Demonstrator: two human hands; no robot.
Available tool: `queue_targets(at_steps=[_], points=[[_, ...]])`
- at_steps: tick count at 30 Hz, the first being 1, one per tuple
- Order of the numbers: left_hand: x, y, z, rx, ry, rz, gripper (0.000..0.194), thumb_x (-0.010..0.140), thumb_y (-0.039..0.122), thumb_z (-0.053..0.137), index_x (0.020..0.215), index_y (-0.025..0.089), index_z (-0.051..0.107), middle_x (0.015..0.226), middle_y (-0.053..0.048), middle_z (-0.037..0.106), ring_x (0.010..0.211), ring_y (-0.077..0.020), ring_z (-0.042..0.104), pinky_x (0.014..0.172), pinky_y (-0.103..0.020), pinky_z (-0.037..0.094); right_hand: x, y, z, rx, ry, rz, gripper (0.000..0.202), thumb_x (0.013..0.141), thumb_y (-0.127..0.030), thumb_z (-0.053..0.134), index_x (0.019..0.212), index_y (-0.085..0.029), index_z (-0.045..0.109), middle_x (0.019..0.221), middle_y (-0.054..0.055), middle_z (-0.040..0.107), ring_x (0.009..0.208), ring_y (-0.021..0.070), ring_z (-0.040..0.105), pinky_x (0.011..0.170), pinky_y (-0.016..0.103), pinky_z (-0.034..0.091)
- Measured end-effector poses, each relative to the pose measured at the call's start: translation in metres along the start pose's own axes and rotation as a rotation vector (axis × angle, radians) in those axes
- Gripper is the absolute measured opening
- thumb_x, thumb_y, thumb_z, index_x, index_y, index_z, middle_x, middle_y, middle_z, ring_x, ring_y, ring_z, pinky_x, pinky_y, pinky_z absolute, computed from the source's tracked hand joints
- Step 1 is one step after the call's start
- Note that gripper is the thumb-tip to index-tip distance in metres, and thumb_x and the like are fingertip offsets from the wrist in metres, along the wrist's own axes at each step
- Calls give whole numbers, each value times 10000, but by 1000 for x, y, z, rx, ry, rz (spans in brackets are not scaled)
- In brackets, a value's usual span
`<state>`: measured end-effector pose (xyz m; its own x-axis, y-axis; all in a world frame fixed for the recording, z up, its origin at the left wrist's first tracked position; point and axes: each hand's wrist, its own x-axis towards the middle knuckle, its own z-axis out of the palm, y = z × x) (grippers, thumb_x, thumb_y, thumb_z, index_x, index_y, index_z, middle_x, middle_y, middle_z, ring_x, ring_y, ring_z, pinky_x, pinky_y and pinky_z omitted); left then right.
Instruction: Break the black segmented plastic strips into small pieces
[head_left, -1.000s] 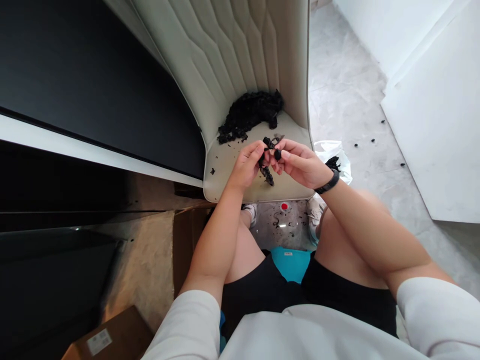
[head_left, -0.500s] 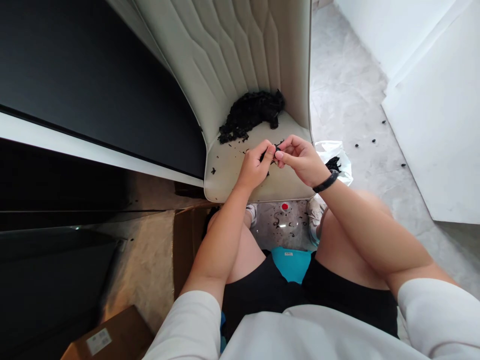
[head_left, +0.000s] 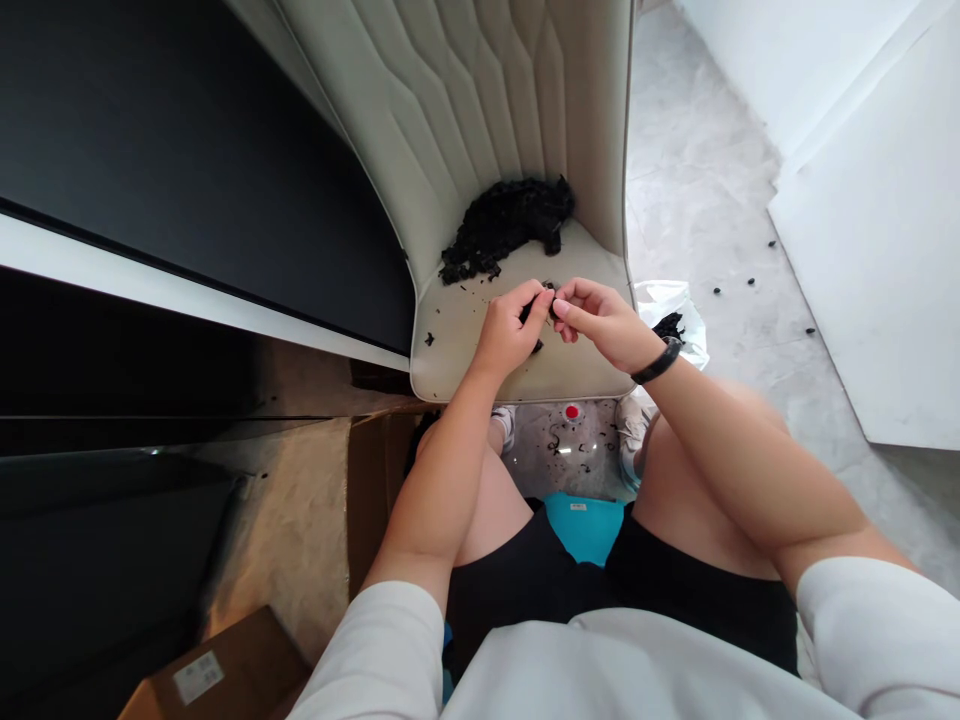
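Note:
My left hand (head_left: 515, 322) is closed around a small black piece (head_left: 528, 312), with more black showing below its fingers. Thumb and fingers of my right hand (head_left: 596, 318) pinch at a small dark bit right beside the left fingertips; the two hands nearly meet over the front of the chair seat (head_left: 465, 365). What exactly the black pieces are I cannot make out. Behind the hands, against the backrest, lies a heap of crumpled black material (head_left: 510, 225) with ragged edges. Small black scraps (head_left: 429, 340) are scattered on the seat around it.
Right of the chair stands a white plastic bag (head_left: 694, 335) with black pieces (head_left: 667, 326) in it. Small black bits (head_left: 751, 282) dot the grey floor. Between my feet are a red round spot (head_left: 572, 412) and more scraps. A cardboard box (head_left: 247, 650) is at lower left.
My hands stay together over the seat. The right hand's fingers have shifted slightly away from the left. The whole view has moved a little.

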<state>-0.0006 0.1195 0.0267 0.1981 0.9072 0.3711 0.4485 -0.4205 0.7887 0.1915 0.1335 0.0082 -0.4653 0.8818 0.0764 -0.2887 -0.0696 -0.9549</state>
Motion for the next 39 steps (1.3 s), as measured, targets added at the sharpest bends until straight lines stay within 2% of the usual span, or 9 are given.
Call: queue_targets(at_steps=[3,5,10,13,17,23,26,31,39], points=[[-1,0,-2,5,25,-16,595,1129,702,517,776,230,592,707,6,545,695,-157,502,711,-344,410,2,1,-1,44,13,6,567,846,-672,967,976,-206,673,779,-3,708,634,108,595,592,266,494],[-2,0,-3,-6,33,-32,580,1133,702,505,820,232,632,738,0,591,711,-157,538,734,-341,437,3,2,-2,52,45,0,572,820,-653,993,977,-211,664,794,1,721,637,112,611,595,268,508],[-3,-9,-1,-78,65,-101,528,1084,743,585,1147,253,773,938,-37,761,846,-184,687,818,-337,519,6,2,0,75,129,-70,603,745,-633,1044,931,-224,642,837,2,730,699,133,681,629,276,562],[-2,-15,3,-184,63,-143,581,1016,779,678,1264,265,787,1026,-59,809,917,-203,742,854,-345,560,5,-1,4,60,106,-86,587,744,-644,1041,922,-218,679,861,17,756,702,138,676,644,292,593],[-1,-20,5,-289,88,-184,586,921,807,778,1086,247,825,937,-46,801,891,-189,743,831,-339,578,3,-4,9,34,43,-72,580,774,-683,1006,958,-205,735,847,36,772,683,143,655,641,302,599],[1,-17,5,-365,176,-187,534,890,750,854,875,225,757,770,17,701,753,-128,666,741,-296,548,5,3,15,68,56,-73,577,801,-683,991,927,-208,688,814,17,764,659,125,652,648,284,588],[0,-12,7,-443,202,-225,526,863,707,901,842,218,710,719,45,657,667,-99,626,667,-259,519,6,9,20,100,46,-72,580,809,-675,989,996,-202,711,800,0,756,647,115,649,636,267,583],[-2,-2,11,-696,153,-319,523,867,674,912,867,230,635,595,92,534,505,-81,561,548,-230,476,8,14,24,156,-11,-92,537,867,-623,971,1078,-188,737,850,11,781,669,112,667,640,254,581],[-1,8,14,-903,151,-544,522,918,627,889,831,217,578,576,95,496,493,-78,564,529,-214,492,11,12,19,166,-101,-116,455,907,-569,958,940,-188,713,828,12,742,706,122,662,658,251,560]])
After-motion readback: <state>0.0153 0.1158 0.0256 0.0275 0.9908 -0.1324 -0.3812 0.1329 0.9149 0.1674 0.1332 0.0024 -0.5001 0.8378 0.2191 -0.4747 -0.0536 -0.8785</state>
